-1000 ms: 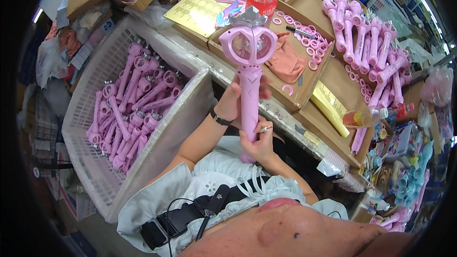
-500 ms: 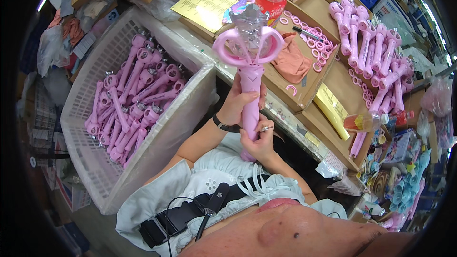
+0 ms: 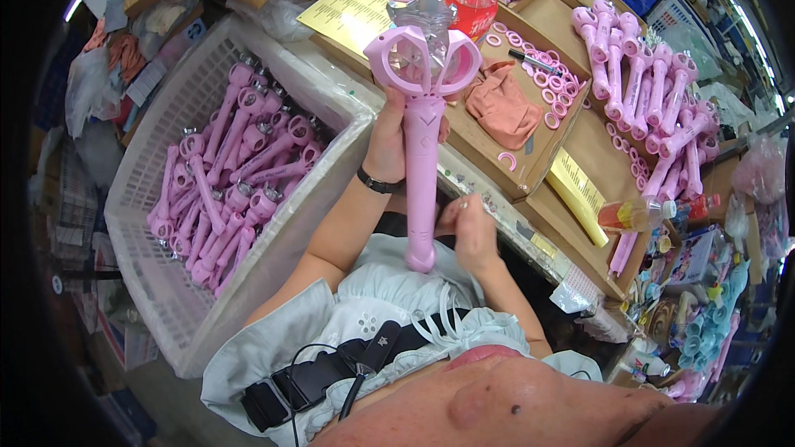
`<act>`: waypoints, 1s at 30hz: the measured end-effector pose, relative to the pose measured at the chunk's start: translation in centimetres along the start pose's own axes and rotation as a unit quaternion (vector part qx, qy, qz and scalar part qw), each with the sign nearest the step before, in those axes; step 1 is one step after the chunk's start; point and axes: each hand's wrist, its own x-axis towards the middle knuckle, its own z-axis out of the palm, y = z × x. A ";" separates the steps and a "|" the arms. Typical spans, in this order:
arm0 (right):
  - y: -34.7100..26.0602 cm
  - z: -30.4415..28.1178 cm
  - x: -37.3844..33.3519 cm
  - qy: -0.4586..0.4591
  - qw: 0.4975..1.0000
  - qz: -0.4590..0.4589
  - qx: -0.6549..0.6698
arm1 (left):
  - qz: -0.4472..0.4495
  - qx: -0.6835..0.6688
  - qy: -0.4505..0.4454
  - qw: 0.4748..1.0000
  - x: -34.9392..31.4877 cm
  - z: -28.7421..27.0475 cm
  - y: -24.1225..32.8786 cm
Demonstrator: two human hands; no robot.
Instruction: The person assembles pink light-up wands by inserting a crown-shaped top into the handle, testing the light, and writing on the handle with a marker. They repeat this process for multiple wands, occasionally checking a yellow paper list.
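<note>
A pink toy wand (image 3: 423, 170) with a looped head and a clear crown-shaped top stands nearly upright before me. My left hand (image 3: 386, 145) is closed round it from behind, just below the head, its fingertips showing on the far side. To the right of the wand's lower shaft is my right hand (image 3: 474, 232), apart from it. The right fingers are curled in, and I cannot make out what they hold, if anything. On my left, a white plastic basket (image 3: 344, 136) is heaped with pink wand handles (image 3: 219, 174) with metallic ends.
Cardboard trays (image 3: 489, 157) on the workbench hold pink rings (image 3: 556, 87), a black pen and an orange cloth (image 3: 503, 108). More pink handles (image 3: 633, 66) are piled at the right. A red-labelled bottle (image 3: 472, 4) stands behind the wand; another bottle (image 3: 629, 213) lies at the right.
My right hand has let go of the wand's shaft and moved off to the right. My left hand has shifted up and slightly left with the wand, whose lower shaft is now uncovered.
</note>
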 end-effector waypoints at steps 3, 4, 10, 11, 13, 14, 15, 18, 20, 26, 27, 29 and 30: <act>-1.8 -2.4 2.7 0.113 0.984 -0.074 -0.115 | -0.003 0.026 -0.034 0.999 0.3 -0.2 0.3; -2.5 -2.8 3.5 0.152 0.976 -0.117 -0.108 | -0.011 0.017 -0.031 0.999 0.2 -0.2 0.2; -6.0 -3.9 6.3 0.190 0.920 -0.250 -0.235 | -0.048 0.002 -0.016 0.999 -0.2 0.0 -0.4; -6.2 -3.9 6.6 0.197 0.916 -0.253 -0.242 | -0.047 0.002 -0.017 0.999 -0.2 -0.1 -0.3; -6.4 -3.7 7.0 0.201 0.914 -0.251 -0.247 | -0.051 0.001 -0.015 0.999 -0.3 -0.3 -0.1; -6.5 -3.5 7.1 0.201 0.910 -0.259 -0.254 | -0.050 0.004 -0.020 0.999 -0.4 -0.5 0.1; -6.5 -3.5 7.1 0.201 0.908 -0.259 -0.260 | -0.051 0.007 -0.016 0.999 -0.4 -0.6 0.3; -6.4 -3.4 7.0 0.195 0.907 -0.257 -0.271 | -0.041 0.021 -0.011 0.999 -0.6 -0.5 0.5; -6.4 -3.4 6.8 0.194 0.905 -0.259 -0.277 | -0.039 0.022 -0.008 0.999 -0.6 -0.4 0.3; -6.3 -3.8 6.3 0.199 0.902 -0.260 -0.282 | -0.048 0.027 0.002 0.998 -0.5 0.1 0.0; -6.3 -3.8 6.2 0.203 0.898 -0.267 -0.285 | -0.053 0.027 0.008 0.998 -0.5 0.2 0.0; -6.2 -3.9 6.3 0.203 0.895 -0.267 -0.293 | -0.052 0.025 -0.006 0.998 -0.7 0.3 -0.1; -6.1 -3.9 6.3 0.200 0.896 -0.261 -0.298 | -0.052 0.025 -0.014 0.998 -0.7 0.4 -0.1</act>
